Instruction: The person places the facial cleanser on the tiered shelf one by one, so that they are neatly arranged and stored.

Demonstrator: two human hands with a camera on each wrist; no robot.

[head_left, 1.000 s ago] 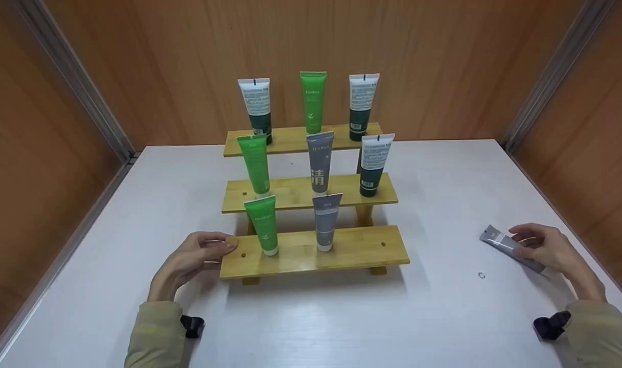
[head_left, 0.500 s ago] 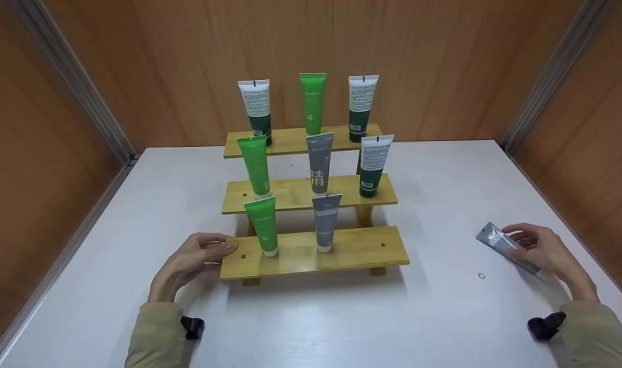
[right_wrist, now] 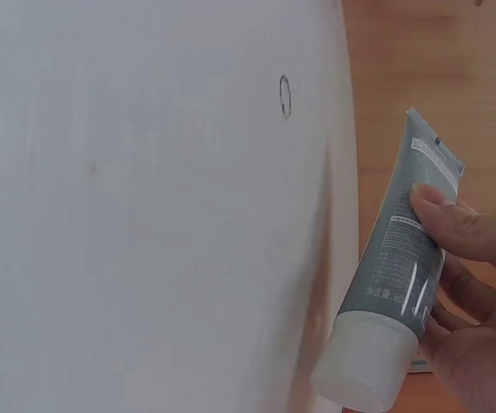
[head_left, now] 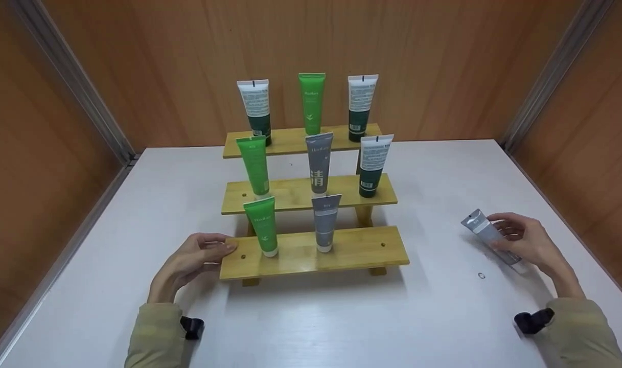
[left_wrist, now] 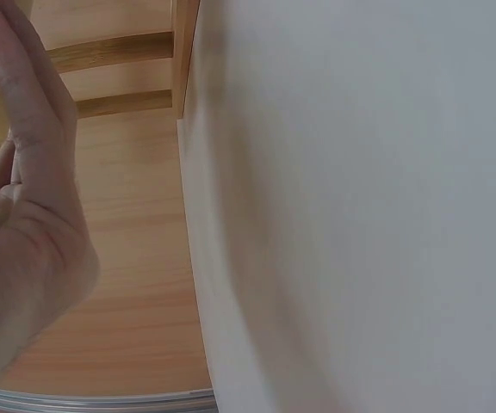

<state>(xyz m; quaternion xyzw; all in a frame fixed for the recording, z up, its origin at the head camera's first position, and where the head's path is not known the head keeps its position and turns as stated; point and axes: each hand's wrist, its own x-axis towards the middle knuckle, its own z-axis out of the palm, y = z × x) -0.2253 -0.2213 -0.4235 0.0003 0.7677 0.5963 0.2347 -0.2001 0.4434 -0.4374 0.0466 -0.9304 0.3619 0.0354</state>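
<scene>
My left hand (head_left: 196, 258) grips the left end of the lowest board of a three-step bamboo display stand (head_left: 362, 253), thumb on top. In the left wrist view that hand (left_wrist: 28, 163) shows at the upper left, against the board's edge. At the right, my right hand (head_left: 530, 243) holds a grey squeeze tube (head_left: 482, 230), tilted, its flat crimped end pointing up and left. The right wrist view shows the tube's white cap (right_wrist: 368, 361) and the thumb pressed on its printed side. On the lowest board stand a green tube (head_left: 262, 225) and a grey tube (head_left: 325, 222).
The middle board carries a green tube (head_left: 254, 166), a grey tube (head_left: 319, 161) and a white-and-dark-green tube (head_left: 374, 166). Three more tubes stand on the top board (head_left: 290, 140). A small ring mark (head_left: 481, 275) shows on the white table (head_left: 443, 317). Wooden panels (head_left: 443, 66) enclose the table.
My right hand has moved left and away from me with the grey tube, which now appears more raised over the table. My left hand stays on the stand.
</scene>
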